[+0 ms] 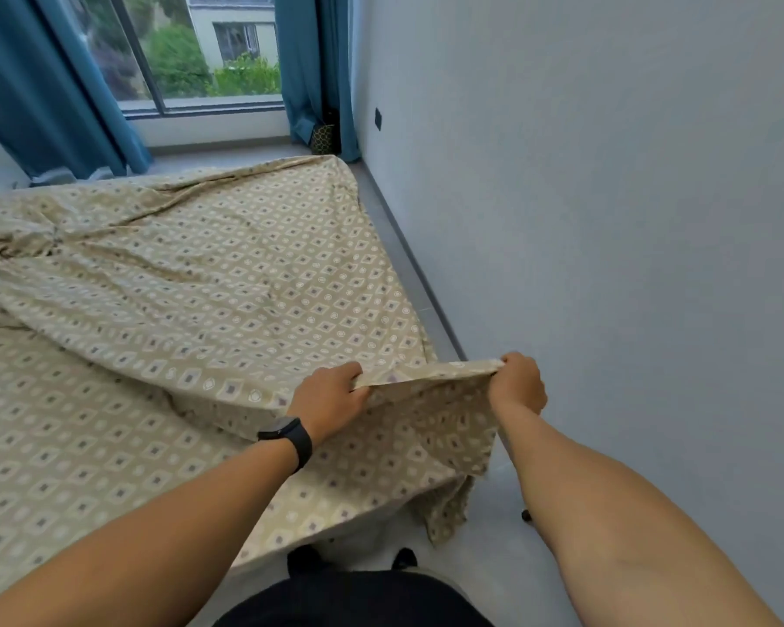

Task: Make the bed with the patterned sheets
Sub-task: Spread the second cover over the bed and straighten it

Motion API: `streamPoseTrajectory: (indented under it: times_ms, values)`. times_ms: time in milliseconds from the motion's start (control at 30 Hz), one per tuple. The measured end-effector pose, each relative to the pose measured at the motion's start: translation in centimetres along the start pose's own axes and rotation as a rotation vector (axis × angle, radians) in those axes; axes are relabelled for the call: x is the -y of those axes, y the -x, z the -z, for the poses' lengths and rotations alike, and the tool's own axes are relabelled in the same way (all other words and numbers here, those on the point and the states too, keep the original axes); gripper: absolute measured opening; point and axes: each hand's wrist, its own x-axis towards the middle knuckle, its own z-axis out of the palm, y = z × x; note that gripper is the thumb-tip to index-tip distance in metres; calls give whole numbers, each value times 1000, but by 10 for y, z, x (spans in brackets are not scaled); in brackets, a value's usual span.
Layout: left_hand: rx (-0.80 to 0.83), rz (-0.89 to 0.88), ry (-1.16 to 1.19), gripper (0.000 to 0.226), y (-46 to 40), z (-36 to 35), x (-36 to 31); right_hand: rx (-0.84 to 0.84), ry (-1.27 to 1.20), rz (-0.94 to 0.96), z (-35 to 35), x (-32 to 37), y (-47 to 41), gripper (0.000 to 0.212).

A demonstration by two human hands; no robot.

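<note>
Taking the bed (41, 513) as the landmark, the person stands at its near corner on the wall side, with a strip of grey floor (494, 495) between the bed's side and the wall (607, 196).

Both hands hold the near edge of the patterned sheet (227, 282) just above that corner. The left hand (331, 400), with a dark watch (293, 438) on its wrist, pinches the hem with fingers curled over the cloth; this grip sits over the bed's surface. The right hand (519, 382) is closed on the same hem where it reaches past the bed's side, over the floor and near the wall. Between the two grips the hem is drawn fairly taut, and below it a flap of cloth hangs down past the bed's corner toward the floor.

From both grips the sheet runs away up the bed toward the window (191, 56). Its long axis appears to follow the bed's length. The half along the wall side lies fairly flat as far as the far corner (331, 162), while the half toward the bed's left is bunched into ridges that converge at the left edge of view.

So the slack lies ahead and to the left. The left hand is nearer to it, and the next pull probably needs to draw toward the person and rightward to flatten those folds.
</note>
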Motion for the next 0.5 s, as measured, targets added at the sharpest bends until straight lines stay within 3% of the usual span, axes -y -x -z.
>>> streamPoseTrajectory:
  times_ms: [67,167,233,367,500]
  values:
    - [-59,-8,55,40,-8,8,-11,-152,-163,0,22,21,-16,35]
    - [-120,19,167,41,-15,12,-31,-375,-301,175,52,48,-23,36]
    - [-148,39,197,48,-15,6,-39,-438,-300,290,59,41,-23,35]
    - [-117,58,139,45,-5,-14,-34,-356,-83,448,33,-34,-21,31]
    - [43,77,41,43,12,-42,-26,-51,335,447,6,-106,-7,22]
